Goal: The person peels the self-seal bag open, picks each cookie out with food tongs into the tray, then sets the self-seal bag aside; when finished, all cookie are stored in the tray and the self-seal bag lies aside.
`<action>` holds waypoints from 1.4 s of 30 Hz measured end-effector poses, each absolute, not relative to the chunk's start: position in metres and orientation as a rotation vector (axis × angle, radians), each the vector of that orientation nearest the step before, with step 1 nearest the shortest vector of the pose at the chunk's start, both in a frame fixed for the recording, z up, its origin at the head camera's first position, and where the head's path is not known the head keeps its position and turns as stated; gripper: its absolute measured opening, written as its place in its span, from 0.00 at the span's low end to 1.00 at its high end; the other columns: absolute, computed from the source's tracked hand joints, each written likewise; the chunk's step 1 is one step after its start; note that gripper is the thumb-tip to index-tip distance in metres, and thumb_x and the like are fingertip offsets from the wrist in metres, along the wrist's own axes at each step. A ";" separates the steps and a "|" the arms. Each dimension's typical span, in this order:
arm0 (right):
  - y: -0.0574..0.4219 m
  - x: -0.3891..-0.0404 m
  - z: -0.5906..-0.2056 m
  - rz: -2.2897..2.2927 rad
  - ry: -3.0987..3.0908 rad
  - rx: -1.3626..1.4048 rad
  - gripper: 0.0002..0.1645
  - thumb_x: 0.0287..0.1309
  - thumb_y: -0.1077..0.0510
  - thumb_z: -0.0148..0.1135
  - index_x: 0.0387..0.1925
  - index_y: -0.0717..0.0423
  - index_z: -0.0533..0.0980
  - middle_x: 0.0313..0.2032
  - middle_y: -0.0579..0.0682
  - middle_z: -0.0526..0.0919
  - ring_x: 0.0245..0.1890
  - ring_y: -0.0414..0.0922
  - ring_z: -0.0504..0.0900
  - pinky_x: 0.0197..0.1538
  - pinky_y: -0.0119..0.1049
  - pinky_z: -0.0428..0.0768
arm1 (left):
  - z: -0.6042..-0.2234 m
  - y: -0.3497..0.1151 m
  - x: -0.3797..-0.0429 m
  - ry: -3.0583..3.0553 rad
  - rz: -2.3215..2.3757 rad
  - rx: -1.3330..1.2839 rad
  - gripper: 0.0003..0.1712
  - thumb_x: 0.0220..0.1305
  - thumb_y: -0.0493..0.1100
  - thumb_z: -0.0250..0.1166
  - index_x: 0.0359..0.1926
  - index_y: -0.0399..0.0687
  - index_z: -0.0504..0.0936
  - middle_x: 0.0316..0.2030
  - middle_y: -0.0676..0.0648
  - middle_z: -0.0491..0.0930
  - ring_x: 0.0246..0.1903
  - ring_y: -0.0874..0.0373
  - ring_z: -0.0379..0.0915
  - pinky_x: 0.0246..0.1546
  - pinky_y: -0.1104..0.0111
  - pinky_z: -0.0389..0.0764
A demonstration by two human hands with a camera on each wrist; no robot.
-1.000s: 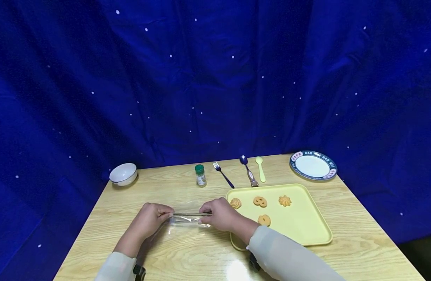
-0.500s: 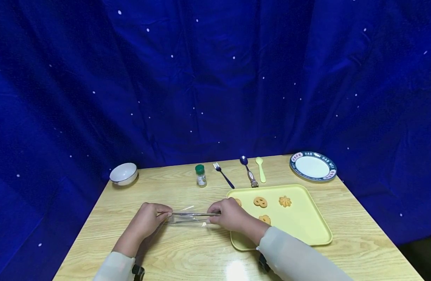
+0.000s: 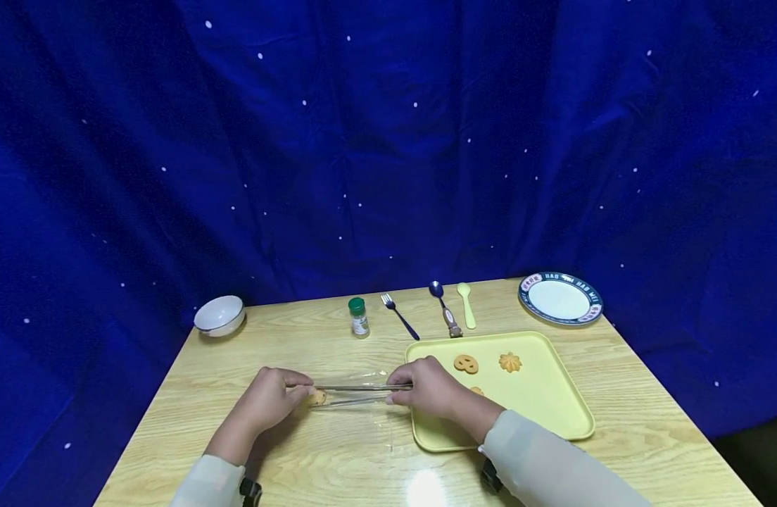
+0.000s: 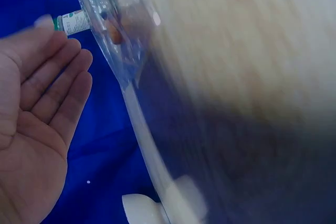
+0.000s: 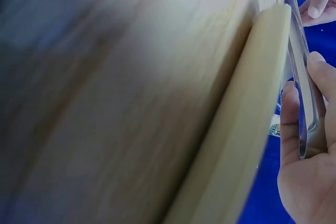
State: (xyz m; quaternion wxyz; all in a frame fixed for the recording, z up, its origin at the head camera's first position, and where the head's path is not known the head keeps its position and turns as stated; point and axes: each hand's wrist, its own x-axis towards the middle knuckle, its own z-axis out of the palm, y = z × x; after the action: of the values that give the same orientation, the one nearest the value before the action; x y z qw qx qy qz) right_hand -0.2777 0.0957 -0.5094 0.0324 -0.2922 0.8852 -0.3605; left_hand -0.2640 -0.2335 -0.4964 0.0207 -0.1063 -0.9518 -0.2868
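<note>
My right hand grips metal tongs between thumb and fingers. In the head view their two arms lie nearly level and spread apart, pointing left over a clear plastic bag. My left hand pinches the bag near its left end. Just beside the left fingertips, a cookie shows near the tong tips. Through the film in the left wrist view, an orange-brown cookie is visible in the bag. Seen from the right wrist, the tongs lie across the palm, fingers on one side and thumb on the other.
A yellow tray under my right forearm bears several cookies, among them a pretzel-shaped one and a flower-shaped one. Behind stand a green-capped shaker, a fork, two spoons, a white bowl and a plate.
My right hand has moved right with the tongs, so more of their length shows. The cookie beside my left fingertips has come into sight. My left hand has stayed nearly in place.
</note>
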 end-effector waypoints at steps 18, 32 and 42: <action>0.079 -0.276 -0.507 -1.131 2.715 -0.875 0.15 0.59 0.50 0.75 0.44 0.53 0.87 0.41 0.45 0.92 0.44 0.41 0.89 0.47 0.31 0.86 | -0.501 -0.223 -0.265 -3.004 -0.632 -0.560 0.17 0.57 0.44 0.77 0.49 0.52 0.91 0.48 0.49 0.89 0.53 0.51 0.84 0.57 0.55 0.84; 0.078 -0.275 -0.509 -1.136 2.731 -0.862 0.15 0.57 0.48 0.77 0.44 0.48 0.87 0.39 0.43 0.91 0.34 0.28 0.83 0.41 0.26 0.83 | -0.499 -0.224 -0.263 -2.948 -0.658 -0.455 0.06 0.62 0.45 0.73 0.39 0.59 0.93 0.44 0.55 0.90 0.50 0.55 0.86 0.54 0.58 0.86; 0.082 -0.277 -0.509 -1.173 2.726 -0.820 0.16 0.57 0.47 0.76 0.45 0.48 0.87 0.40 0.42 0.91 0.37 0.31 0.85 0.43 0.27 0.84 | -0.499 -0.229 -0.263 -2.896 -0.646 -0.485 0.06 0.65 0.43 0.71 0.41 0.58 0.93 0.43 0.56 0.90 0.49 0.56 0.87 0.54 0.59 0.86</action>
State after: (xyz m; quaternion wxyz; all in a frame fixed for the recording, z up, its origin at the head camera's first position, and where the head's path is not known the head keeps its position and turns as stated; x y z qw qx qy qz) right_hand -0.2775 0.0815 -0.5089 0.0314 -0.2663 0.8849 -0.3808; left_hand -0.2633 -0.2294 -0.4988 0.0674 -0.1609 -0.9610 -0.2145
